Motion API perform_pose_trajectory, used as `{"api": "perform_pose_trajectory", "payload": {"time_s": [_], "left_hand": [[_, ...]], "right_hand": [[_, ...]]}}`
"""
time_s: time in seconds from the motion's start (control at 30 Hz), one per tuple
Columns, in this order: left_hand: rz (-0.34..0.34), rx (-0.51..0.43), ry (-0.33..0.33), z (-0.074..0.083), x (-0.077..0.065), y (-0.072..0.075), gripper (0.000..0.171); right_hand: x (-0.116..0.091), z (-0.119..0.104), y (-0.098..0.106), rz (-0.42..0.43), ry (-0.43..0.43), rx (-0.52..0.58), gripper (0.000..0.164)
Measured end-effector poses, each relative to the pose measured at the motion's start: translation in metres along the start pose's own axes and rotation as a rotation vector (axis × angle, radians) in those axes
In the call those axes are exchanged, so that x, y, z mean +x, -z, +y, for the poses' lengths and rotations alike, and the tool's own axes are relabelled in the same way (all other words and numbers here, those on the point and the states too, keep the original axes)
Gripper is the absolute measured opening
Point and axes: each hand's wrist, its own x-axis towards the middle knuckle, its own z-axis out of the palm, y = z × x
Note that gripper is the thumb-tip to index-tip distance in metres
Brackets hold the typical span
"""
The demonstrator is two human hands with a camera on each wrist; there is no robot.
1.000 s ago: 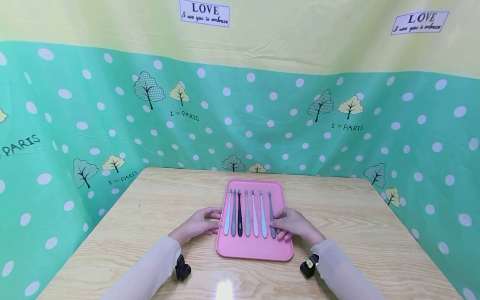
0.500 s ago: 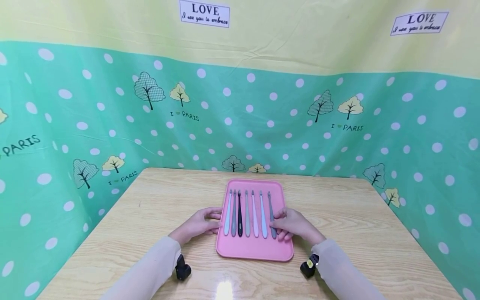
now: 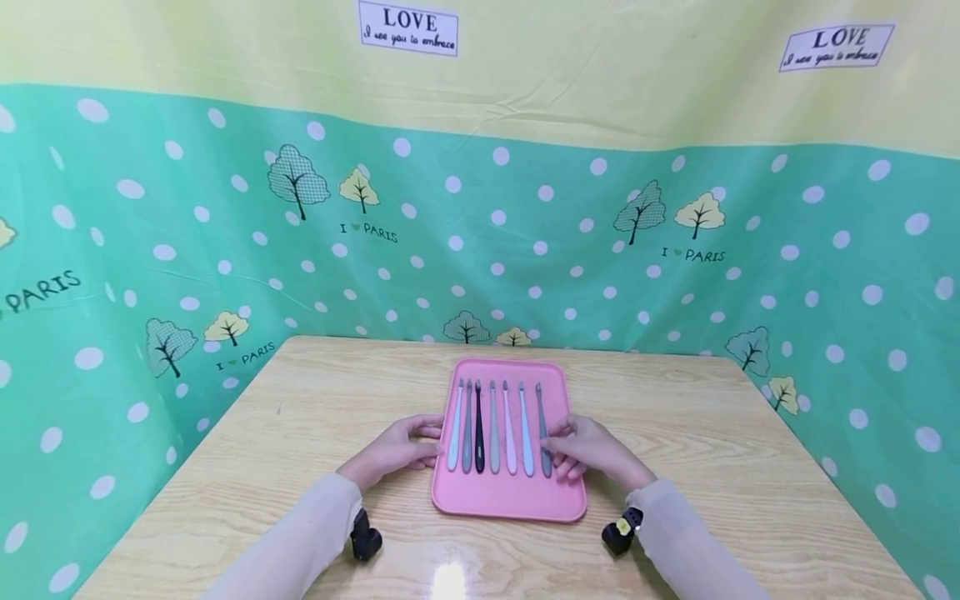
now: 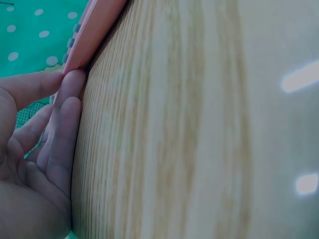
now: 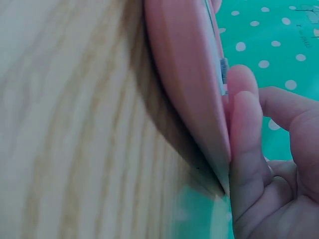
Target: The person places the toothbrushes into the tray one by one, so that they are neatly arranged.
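Observation:
On the pink tray (image 3: 510, 503) several slim, toothbrush-like tools with small grey tips lie side by side, tips away from me. They include a black one (image 3: 480, 437), a pink one (image 3: 510, 433), a light blue one (image 3: 527, 437) and, rightmost, a dark grey one (image 3: 542, 417). My right hand (image 3: 588, 448) reaches over the tray's right rim and appears to pinch the dark grey tool's handle; the wrist view hides the exact contact. My left hand (image 3: 397, 446) holds the left rim, thumb (image 4: 42, 84) on top and fingertips (image 4: 72, 92) against its outer side.
The wooden table (image 3: 337, 367) supports the tray. A green and yellow printed cloth (image 3: 420, 183) hangs behind the table and along both sides. A black wrist camera (image 3: 366, 537) sits on the left wrist, another camera (image 3: 621, 533) on the right.
My right hand and wrist have shifted very slightly to the right. The left hand, the tray and the tools on it keep their places.

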Motion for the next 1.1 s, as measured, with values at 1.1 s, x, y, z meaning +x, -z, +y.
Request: {"api": "perform_pose_trajectory", "payload": {"time_s": [1.1], "left_hand": [[-0.116, 0.067, -0.029, 0.014, -0.004, 0.015, 0.057]], "right_hand": [[-0.028, 0.009, 0.047, 0.127, 0.025, -0.174, 0.035]]}}
